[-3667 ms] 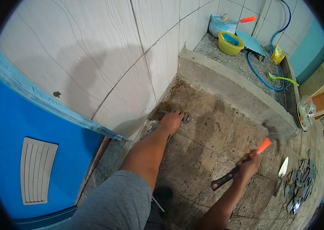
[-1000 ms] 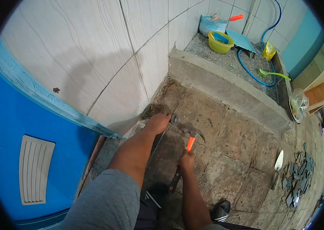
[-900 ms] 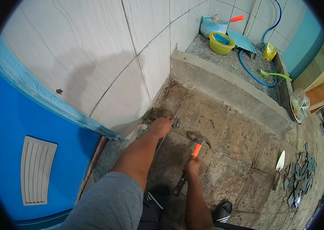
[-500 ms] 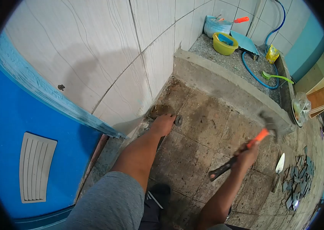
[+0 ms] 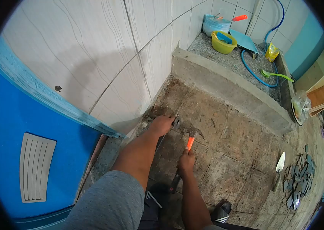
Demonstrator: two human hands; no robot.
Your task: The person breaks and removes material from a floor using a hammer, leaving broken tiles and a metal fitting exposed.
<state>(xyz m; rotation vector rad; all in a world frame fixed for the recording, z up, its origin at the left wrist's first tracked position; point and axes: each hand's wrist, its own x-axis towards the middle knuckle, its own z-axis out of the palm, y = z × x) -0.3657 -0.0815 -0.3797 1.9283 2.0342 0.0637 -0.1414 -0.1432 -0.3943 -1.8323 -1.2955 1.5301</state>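
Observation:
My left hand (image 5: pixel 161 125) is closed low over the floor by the tiled wall, wrapped round a chisel whose round grey end (image 5: pixel 176 122) sticks out on the right of the fist. Most of the chisel is hidden by the fingers. In my right hand (image 5: pixel 186 161) is a claw hammer (image 5: pixel 190 142) with an orange and black handle, the fingers closed about its middle. The hammer's metal head sits just right of the chisel's round end. Under both hands lies the dirty, stained floor (image 5: pixel 223 168).
A concrete curb (image 5: pixel 227 82) borders a raised ledge with a yellow basin (image 5: pixel 224 43), a dustpan (image 5: pixel 244 40), a blue hose (image 5: pixel 259 81) and a green brush (image 5: pixel 277 76). To the right lie a trowel (image 5: pixel 280 163) and a heap of broken tile pieces (image 5: pixel 300 176). A blue door (image 5: pixel 70 153) stands left.
My right hand has swung the hammer left, from out on the right to beside the chisel's end. My left hand keeps its hold in nearly the same place.

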